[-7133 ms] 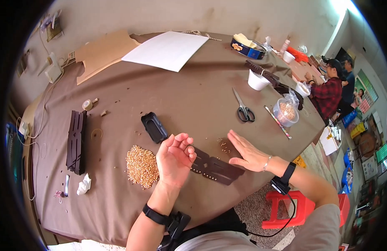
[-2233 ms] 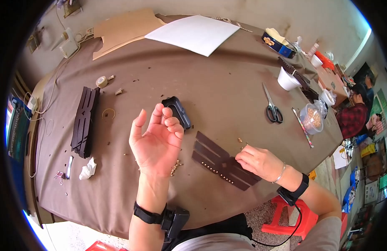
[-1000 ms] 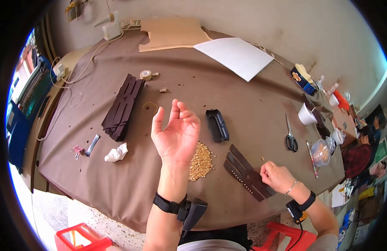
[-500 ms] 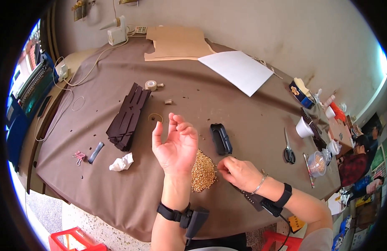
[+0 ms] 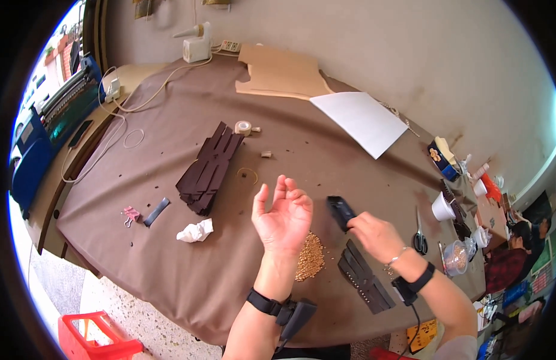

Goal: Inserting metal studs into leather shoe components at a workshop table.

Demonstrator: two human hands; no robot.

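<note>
My left hand [image 5: 284,221] is open, palm up with its fingers a little curled, and nothing lies in it. My right hand [image 5: 375,237] grips the near end of a dark, long tool shaped like a stapler [image 5: 340,212], which is slightly blurred. A heap of small gold beads or studs [image 5: 310,258] is on the cloth just right of my left wrist. Below my right hand lies a dark slotted strip [image 5: 367,279] with a row of shiny studs along one edge. To the left is a stack of similar dark brown strips [image 5: 211,171].
Crumpled white tissue [image 5: 195,231], a pink binder clip [image 5: 131,215] and a tape roll [image 5: 243,128] are on the left. Scissors [image 5: 420,234], a white cup [image 5: 442,209] and a clear tub [image 5: 455,258] stand right. Farther back is a white sheet [image 5: 362,122].
My right hand has moved from beside the gold heap up to the dark tool and taken hold of its end; the tool has tilted. The studded strip below is now uncovered. The whole view has shifted.
</note>
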